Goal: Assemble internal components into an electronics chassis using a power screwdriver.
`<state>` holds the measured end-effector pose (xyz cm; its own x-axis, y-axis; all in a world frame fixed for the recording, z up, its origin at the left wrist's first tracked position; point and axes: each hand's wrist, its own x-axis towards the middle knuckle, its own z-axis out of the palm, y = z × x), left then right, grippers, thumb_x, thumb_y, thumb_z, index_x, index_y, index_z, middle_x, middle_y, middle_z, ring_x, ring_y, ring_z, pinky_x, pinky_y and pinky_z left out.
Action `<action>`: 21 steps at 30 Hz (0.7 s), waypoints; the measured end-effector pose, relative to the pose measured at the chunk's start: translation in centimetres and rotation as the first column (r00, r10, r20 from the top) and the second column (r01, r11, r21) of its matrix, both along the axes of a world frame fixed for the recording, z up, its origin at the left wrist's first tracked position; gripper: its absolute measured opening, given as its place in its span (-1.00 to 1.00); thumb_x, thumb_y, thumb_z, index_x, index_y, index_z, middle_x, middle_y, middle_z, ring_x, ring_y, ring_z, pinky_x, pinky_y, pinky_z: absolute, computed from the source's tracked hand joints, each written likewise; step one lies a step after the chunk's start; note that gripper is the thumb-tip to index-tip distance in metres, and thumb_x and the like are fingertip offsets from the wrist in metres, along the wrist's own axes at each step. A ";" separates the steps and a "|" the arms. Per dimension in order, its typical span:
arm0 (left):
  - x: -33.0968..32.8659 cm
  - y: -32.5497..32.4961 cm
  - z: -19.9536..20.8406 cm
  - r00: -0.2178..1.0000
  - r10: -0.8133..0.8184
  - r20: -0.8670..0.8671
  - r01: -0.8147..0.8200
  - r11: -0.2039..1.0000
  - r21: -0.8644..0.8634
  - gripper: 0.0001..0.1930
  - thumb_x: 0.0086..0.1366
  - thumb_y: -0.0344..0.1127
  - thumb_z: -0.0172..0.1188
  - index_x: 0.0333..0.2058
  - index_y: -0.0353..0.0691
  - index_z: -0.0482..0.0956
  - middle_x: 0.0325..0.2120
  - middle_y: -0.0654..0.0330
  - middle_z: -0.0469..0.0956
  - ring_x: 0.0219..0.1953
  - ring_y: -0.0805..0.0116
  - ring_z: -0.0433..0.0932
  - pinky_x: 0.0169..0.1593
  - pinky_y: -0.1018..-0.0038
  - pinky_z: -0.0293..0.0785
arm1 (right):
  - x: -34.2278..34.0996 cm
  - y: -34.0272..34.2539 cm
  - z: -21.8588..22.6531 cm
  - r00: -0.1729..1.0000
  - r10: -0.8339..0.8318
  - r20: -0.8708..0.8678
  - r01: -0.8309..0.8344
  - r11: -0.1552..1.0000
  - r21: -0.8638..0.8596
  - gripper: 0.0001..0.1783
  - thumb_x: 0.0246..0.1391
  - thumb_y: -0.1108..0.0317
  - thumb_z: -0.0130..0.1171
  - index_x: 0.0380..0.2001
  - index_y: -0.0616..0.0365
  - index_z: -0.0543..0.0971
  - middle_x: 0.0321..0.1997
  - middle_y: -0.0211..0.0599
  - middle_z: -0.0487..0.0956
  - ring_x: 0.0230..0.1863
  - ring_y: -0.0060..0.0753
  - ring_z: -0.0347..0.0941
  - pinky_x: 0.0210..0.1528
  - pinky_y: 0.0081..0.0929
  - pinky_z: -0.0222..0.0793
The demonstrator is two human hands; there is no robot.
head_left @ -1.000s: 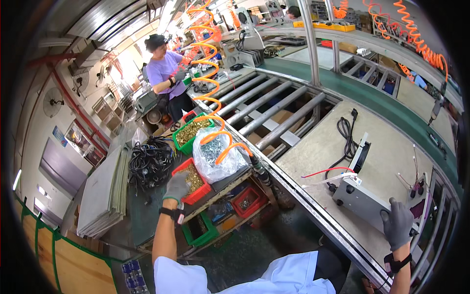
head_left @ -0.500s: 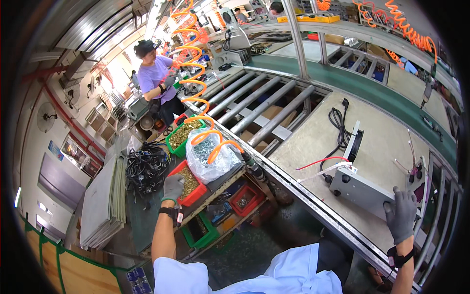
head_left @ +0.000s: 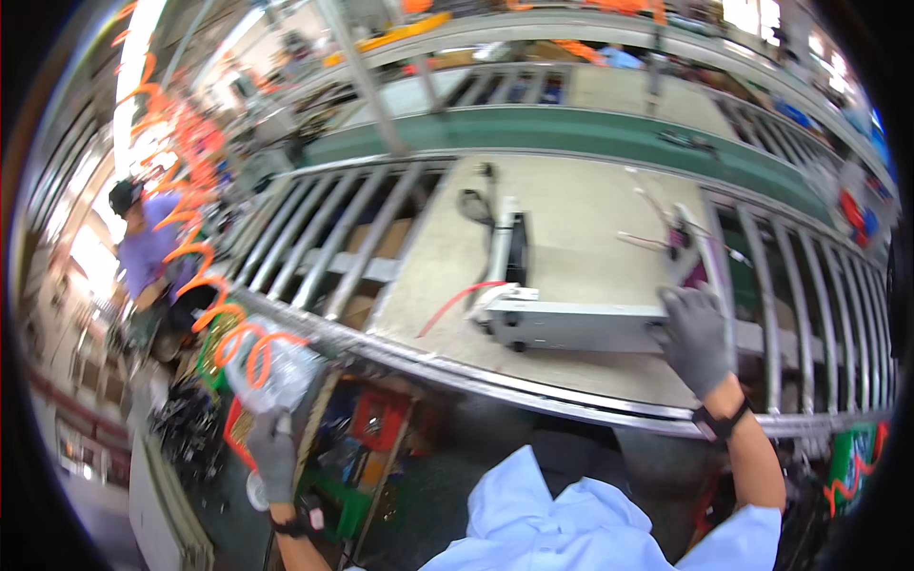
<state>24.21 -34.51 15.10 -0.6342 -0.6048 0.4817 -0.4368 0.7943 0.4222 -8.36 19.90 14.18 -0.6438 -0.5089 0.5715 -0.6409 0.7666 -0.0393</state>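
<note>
My right hand (head_left: 697, 341), in a grey glove, is at the right end of a grey metal chassis (head_left: 586, 326). Its thumb is against the front panel and its fingers reach over the top edge. The chassis lies on a pale board, with a black fan-like part (head_left: 517, 247) at its left and a red wire (head_left: 455, 305) trailing out. My left hand (head_left: 273, 459), also gloved, is low on the left by a red bin (head_left: 238, 436) and a clear plastic bag (head_left: 276, 366) of small metal parts. Motion smears its fingers; whether it holds anything is unclear.
Metal rollers (head_left: 328, 243) flank the pale board (head_left: 571, 190) on both sides. Behind runs a green belt (head_left: 533, 128). An orange coiled hose (head_left: 195, 252) hangs at left, near a co-worker in purple (head_left: 148, 243). Black cables (head_left: 186, 419) are heaped at lower left.
The view has swung right, so the chassis sits nearer the middle. My left hand has drawn back from over the red bin's parts toward me. My right hand stays at the chassis's right end.
</note>
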 end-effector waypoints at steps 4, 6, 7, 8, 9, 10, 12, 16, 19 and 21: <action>-11.0 14.3 -2.6 0.812 -0.584 -0.014 0.574 0.793 0.202 -0.84 0.27 -0.44 0.27 -0.18 -0.25 0.71 -0.29 0.03 0.69 -0.23 0.04 0.68 -0.09 0.27 0.58 | 0.7 0.2 0.3 0.996 -0.028 -0.083 0.027 0.999 -0.021 -0.45 -0.05 0.25 0.43 0.04 0.11 0.53 0.00 -0.17 0.57 0.08 -0.03 0.49 0.29 -0.01 0.30; -16.6 21.0 -5.3 0.613 -0.790 0.015 0.774 0.604 0.191 -0.89 0.29 -0.40 0.27 -0.22 -0.19 0.69 -0.32 0.00 0.64 -0.24 -0.07 0.65 -0.16 0.19 0.58 | 2.3 1.3 0.8 0.993 -0.021 -0.116 0.018 0.999 -0.029 -0.46 -0.05 0.27 0.41 0.04 0.11 0.54 0.06 -0.14 0.57 0.14 -0.03 0.49 0.31 0.02 0.30; -18.8 23.9 -6.5 0.548 -0.836 -0.016 0.819 0.533 0.212 -0.88 0.30 -0.36 0.27 -0.21 -0.18 0.68 -0.34 -0.01 0.63 -0.24 -0.08 0.65 -0.18 0.16 0.57 | 3.6 2.4 0.9 0.994 -0.010 -0.106 0.008 1.000 -0.022 -0.46 -0.05 0.28 0.41 0.04 0.11 0.54 0.08 -0.13 0.56 0.16 -0.03 0.48 0.32 0.03 0.31; -20.8 26.4 -7.5 0.484 -0.875 -0.031 0.845 0.458 0.278 -0.86 0.31 -0.36 0.27 -0.17 -0.20 0.67 -0.34 -0.02 0.61 -0.25 -0.10 0.63 -0.18 0.13 0.56 | 4.8 3.7 0.8 0.999 -0.019 -0.048 0.020 1.000 0.010 -0.47 -0.05 0.29 0.40 0.04 0.11 0.54 0.10 -0.12 0.56 0.18 -0.02 0.48 0.33 0.04 0.31; -22.8 28.6 -8.5 0.431 -0.902 0.006 0.865 0.415 0.283 -0.88 0.34 -0.34 0.24 -0.20 -0.18 0.68 -0.34 -0.01 0.61 -0.27 -0.10 0.63 -0.19 0.11 0.55 | 5.9 5.5 0.7 0.999 -0.048 -0.002 0.048 0.999 0.025 -0.49 -0.05 0.32 0.38 0.03 0.11 0.56 0.07 -0.14 0.56 0.16 -0.02 0.49 0.30 0.05 0.34; -24.2 30.3 -9.4 0.414 -0.910 0.028 0.878 0.407 0.251 -0.89 0.34 -0.33 0.24 -0.21 -0.18 0.67 -0.34 0.01 0.61 -0.28 -0.11 0.62 -0.20 0.10 0.55 | 6.9 7.6 0.2 0.994 -0.104 -0.021 0.105 0.994 0.017 -0.50 -0.05 0.33 0.39 0.02 0.12 0.56 0.06 -0.14 0.57 0.16 -0.02 0.49 0.29 0.03 0.35; -26.3 32.6 -10.7 0.388 -0.917 0.097 0.901 0.399 0.171 -0.88 0.34 -0.31 0.25 -0.21 -0.17 0.67 -0.35 0.02 0.61 -0.27 -0.11 0.62 -0.19 0.10 0.55 | 8.4 13.2 -0.6 0.958 -0.280 0.057 0.276 0.958 0.079 -0.51 -0.06 0.31 0.41 -0.01 0.13 0.57 0.03 -0.12 0.59 0.15 -0.01 0.50 0.26 -0.02 0.37; -27.4 33.5 -12.0 0.370 -0.906 0.207 0.893 0.408 0.189 -0.85 0.31 -0.31 0.28 -0.18 -0.18 0.69 -0.33 0.01 0.63 -0.25 -0.10 0.63 -0.16 0.10 0.57 | 11.9 26.2 -1.3 0.566 -0.780 0.267 0.631 0.618 0.469 -0.44 -0.06 0.08 0.49 -0.03 0.14 0.62 -0.02 -0.08 0.64 0.10 0.03 0.56 0.18 -0.07 0.45; -27.4 32.2 -12.3 0.379 -0.925 0.023 0.889 0.370 0.270 -0.80 0.29 -0.33 0.30 -0.13 -0.22 0.70 -0.27 -0.03 0.65 -0.23 -0.12 0.64 -0.13 0.11 0.57 | 15.1 33.8 -1.7 0.067 -0.940 0.335 0.626 0.301 0.719 -0.19 -0.16 -0.20 0.53 0.04 0.18 0.65 0.13 0.03 0.64 0.17 0.03 0.59 0.24 -0.12 0.49; -27.3 31.5 -12.3 0.373 -0.928 0.008 0.890 0.361 0.279 -0.79 0.29 -0.36 0.31 -0.13 -0.26 0.72 -0.27 -0.07 0.66 -0.22 -0.13 0.65 -0.12 0.13 0.58 | 16.0 37.3 -3.0 -0.021 -0.925 0.378 0.540 0.308 0.783 -0.12 -0.18 -0.23 0.51 0.08 0.23 0.65 0.21 0.13 0.59 0.24 0.02 0.56 0.31 -0.18 0.45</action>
